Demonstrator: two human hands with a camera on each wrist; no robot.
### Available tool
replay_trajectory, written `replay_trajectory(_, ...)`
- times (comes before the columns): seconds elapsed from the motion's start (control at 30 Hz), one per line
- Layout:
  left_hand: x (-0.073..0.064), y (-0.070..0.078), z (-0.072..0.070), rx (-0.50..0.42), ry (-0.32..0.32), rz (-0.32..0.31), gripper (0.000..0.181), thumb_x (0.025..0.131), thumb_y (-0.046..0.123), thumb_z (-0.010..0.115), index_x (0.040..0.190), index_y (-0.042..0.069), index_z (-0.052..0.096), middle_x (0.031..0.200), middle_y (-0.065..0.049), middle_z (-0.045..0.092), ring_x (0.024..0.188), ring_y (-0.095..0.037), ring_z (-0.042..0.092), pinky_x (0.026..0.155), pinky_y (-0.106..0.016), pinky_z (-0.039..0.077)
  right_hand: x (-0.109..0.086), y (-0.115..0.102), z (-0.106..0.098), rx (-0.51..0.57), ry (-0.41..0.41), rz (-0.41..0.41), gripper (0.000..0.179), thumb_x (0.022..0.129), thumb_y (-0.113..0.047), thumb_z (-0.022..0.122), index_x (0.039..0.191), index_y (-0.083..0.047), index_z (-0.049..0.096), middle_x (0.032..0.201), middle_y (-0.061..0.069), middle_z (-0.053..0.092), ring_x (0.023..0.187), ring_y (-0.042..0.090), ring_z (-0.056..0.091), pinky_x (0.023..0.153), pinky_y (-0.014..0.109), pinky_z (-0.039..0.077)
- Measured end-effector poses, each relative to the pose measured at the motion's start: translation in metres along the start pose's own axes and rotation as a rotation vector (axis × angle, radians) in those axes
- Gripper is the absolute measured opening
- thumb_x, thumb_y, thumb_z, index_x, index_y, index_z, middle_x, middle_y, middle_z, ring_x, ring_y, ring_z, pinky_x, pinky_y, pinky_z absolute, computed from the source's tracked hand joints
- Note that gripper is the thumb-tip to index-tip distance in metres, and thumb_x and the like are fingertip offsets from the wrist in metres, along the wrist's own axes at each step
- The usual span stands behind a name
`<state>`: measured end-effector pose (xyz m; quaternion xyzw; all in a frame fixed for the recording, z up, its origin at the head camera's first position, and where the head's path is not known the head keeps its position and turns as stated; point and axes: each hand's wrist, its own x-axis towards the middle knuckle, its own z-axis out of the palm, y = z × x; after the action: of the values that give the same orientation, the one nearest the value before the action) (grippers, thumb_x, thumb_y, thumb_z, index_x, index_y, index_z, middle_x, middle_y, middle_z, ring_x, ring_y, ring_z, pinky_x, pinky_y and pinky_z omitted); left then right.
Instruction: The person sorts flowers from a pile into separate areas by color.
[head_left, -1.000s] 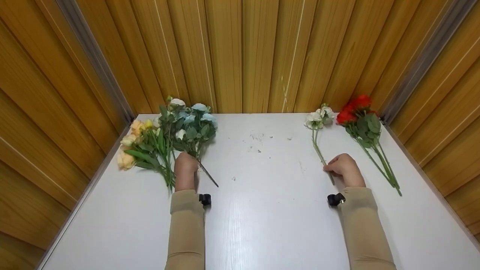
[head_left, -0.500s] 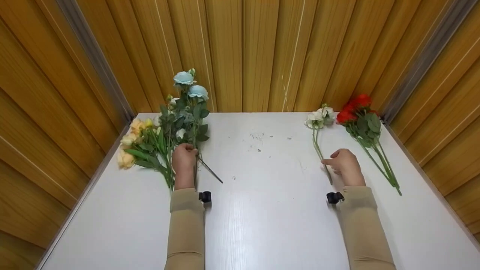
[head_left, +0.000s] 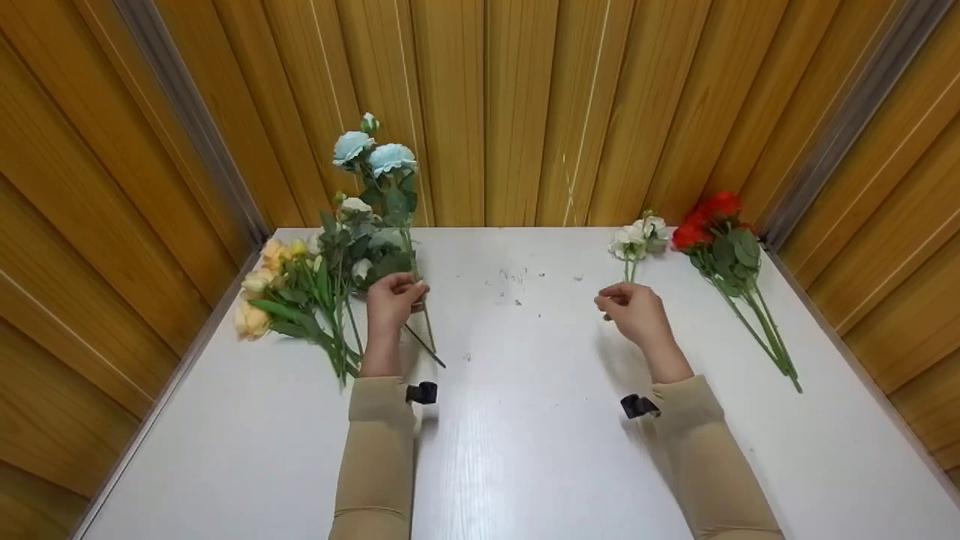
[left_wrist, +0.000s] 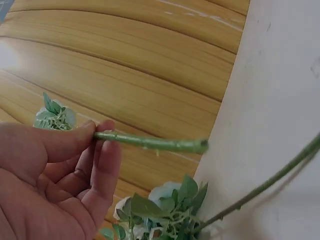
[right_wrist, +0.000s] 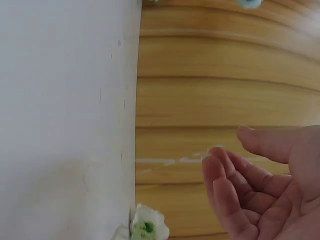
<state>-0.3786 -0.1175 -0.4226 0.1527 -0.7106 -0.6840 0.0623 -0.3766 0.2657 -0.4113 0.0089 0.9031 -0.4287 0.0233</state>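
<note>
Between thumb and fingers, my left hand (head_left: 393, 301) pinches the stem of a light blue flower (head_left: 391, 159) with two blooms, a bud and green leaves. The flower stands raised, its blooms against the wooden wall. In the left wrist view the cut stem (left_wrist: 155, 142) points out past the fingertips. Another stem (left_wrist: 260, 187) with leafy blooms lies on the table below it. My right hand (head_left: 636, 311) hovers over the table, fingers loosely bent and nothing in them; in the right wrist view its thumb (right_wrist: 265, 142) is apart from the fingers. A white flower (head_left: 637, 236) lies just beyond it.
Peach-yellow flowers (head_left: 259, 281) lie at the left, beside white blooms (head_left: 355, 205) and leaves behind my left hand. Red flowers (head_left: 716, 217) with long stems lie at the right. Wooden panels (head_left: 517, 112) wall the white table (head_left: 525, 420) at the back and sides.
My left hand has lifted the blue flower off the pile and brought it slightly right. My right hand has left the white flower's stem and moved left and up.
</note>
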Motion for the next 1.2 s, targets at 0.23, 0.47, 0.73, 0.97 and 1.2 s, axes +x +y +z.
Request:
replay_trajectory(0.23, -0.012, 0.006, 0.029, -0.120, -0.157, -0.022, 0.013, 0.097, 0.001, 0.068, 0.110, -0.002, 0.067, 0.091, -0.008, 0.075, 0.079, -0.013, 0.071, 0.069, -0.027, 0.062, -0.018, -0.023, 0.055, 0.288, -0.149, -0.155, 0.027, 0.101, -0.017, 0.067, 0.118, 0.003, 0.072, 0.103, 0.014, 0.078, 0.080, 0.011, 0.075, 0.075, 0.024, 0.060)
replay_trajectory(0.47, -0.031, 0.005, 0.065, -0.121, -0.327, 0.013, 0.017, 0.097, -0.001, 0.067, 0.113, -0.004, 0.068, 0.099, -0.015, 0.077, 0.081, -0.015, 0.073, 0.076, -0.031, 0.064, -0.038, -0.035, 0.091, 0.424, -0.319, -0.154, 0.033, 0.103, -0.019, 0.065, 0.127, 0.003, 0.070, 0.113, 0.016, 0.078, 0.089, 0.010, 0.076, 0.090, 0.043, 0.062)
replay_trajectory(0.73, -0.046, -0.004, 0.094, -0.041, -0.406, 0.114, 0.017, 0.094, 0.001, 0.072, 0.110, -0.005, 0.070, 0.090, -0.010, 0.076, 0.075, -0.011, 0.072, 0.075, -0.031, 0.065, -0.041, -0.033, 0.108, 0.469, -0.278, -0.196, 0.026, 0.098, -0.007, 0.069, 0.115, 0.013, 0.068, 0.093, 0.009, 0.079, 0.077, 0.005, 0.070, 0.071, 0.020, 0.059)
replay_trajectory(0.97, -0.044, -0.005, 0.095, 0.159, -0.418, 0.175, 0.021, 0.093, 0.006, 0.075, 0.111, -0.004, 0.072, 0.096, -0.016, 0.076, 0.075, -0.012, 0.071, 0.075, -0.031, 0.064, -0.038, -0.030, 0.107, 0.412, -0.259, -0.203, 0.018, 0.094, 0.000, 0.070, 0.104, 0.014, 0.066, 0.084, 0.012, 0.076, 0.066, 0.006, 0.066, 0.061, 0.020, 0.056)
replay_trajectory(1.2, -0.023, -0.002, 0.054, 0.457, -0.186, 0.089, 0.025, 0.099, 0.017, 0.069, 0.118, 0.001, 0.071, 0.101, -0.014, 0.075, 0.087, -0.021, 0.072, 0.073, -0.029, 0.057, -0.021, -0.013, 0.092, 0.328, -0.256, -0.107, 0.015, 0.096, -0.002, 0.070, 0.104, 0.011, 0.070, 0.082, 0.008, 0.076, 0.064, 0.007, 0.067, 0.061, 0.021, 0.057)
